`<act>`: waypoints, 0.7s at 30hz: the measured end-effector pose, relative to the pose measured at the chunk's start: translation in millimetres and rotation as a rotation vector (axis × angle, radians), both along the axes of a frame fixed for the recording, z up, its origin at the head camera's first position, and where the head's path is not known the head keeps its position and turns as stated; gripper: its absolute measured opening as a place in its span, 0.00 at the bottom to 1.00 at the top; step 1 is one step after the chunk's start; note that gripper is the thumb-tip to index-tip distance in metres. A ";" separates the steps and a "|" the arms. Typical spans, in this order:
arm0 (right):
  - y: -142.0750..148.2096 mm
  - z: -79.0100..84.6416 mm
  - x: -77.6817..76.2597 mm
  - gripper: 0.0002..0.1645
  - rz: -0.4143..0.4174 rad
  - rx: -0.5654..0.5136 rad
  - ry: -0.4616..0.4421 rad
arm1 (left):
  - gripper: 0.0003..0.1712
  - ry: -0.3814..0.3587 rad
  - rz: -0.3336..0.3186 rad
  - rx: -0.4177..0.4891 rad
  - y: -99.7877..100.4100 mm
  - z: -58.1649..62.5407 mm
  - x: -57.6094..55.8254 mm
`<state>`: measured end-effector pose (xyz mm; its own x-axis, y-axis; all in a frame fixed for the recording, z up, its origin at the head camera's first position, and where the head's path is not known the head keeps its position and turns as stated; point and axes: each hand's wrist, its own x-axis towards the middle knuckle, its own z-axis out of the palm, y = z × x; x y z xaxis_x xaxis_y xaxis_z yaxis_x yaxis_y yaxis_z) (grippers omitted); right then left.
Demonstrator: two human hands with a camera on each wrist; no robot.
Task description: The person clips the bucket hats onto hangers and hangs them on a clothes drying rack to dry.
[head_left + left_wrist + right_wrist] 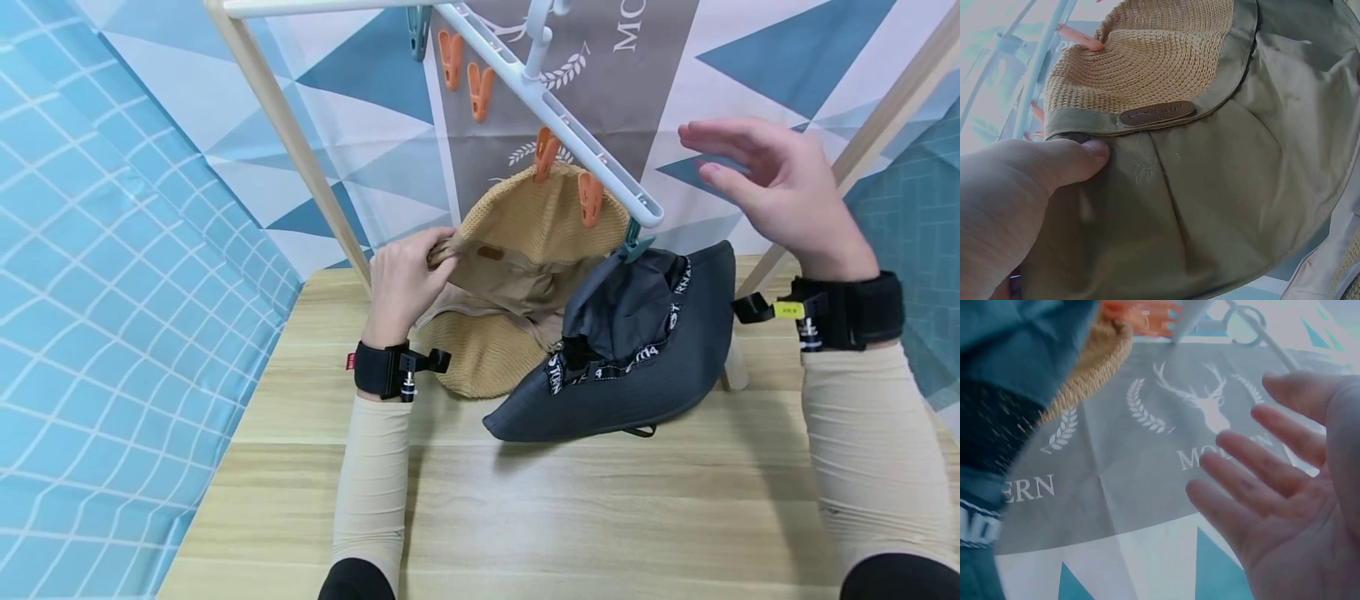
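Note:
A tan knitted sun hat (pixel 551 217) with a beige cloth lining hangs from orange clothespins (pixel 546 155) on a pale blue hanger (pixel 555 104). My left hand (pixel 408 279) pinches its edge at the left, and in the left wrist view the thumb lies on the cloth near a brown leather label (pixel 1157 113). In front, a dark grey-blue bucket hat (pixel 637 358) with a lettered inner band hangs from a dark green clothespin (pixel 634 243) at the hanger's near end. My right hand (pixel 783 192) is raised to the right of the hanger, its fingers extended, touching nothing.
A wooden frame stands around the hanger, with a left post (pixel 288 137) and a right post (pixel 885 108). Other orange clothespins (pixel 480 92) hang farther along the hanger. Below is a wood-grain tabletop (pixel 585 517); a patterned cloth (pixel 360 75) hangs behind.

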<state>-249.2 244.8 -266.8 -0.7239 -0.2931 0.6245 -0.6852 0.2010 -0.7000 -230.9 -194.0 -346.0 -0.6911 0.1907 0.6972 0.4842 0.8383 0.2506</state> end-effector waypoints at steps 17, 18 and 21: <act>-17.9 -52.5 39.6 0.27 -0.133 -0.275 0.075 | 0.12 -0.018 0.008 0.002 1.6 2.4 0.2; -18.5 -53.2 39.6 0.27 -0.124 -0.291 0.069 | 0.12 -0.019 0.009 0.002 1.5 2.2 0.3; -21.5 -53.3 39.4 0.27 -0.101 -0.329 0.057 | 0.13 -0.018 0.008 -0.001 0.6 2.0 0.6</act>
<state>-209.8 223.4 -320.2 -0.7005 0.0019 0.7136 -0.7130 0.0391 -0.7001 -230.4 -193.4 -344.0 -0.7053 0.1858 0.6841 0.4724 0.8427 0.2581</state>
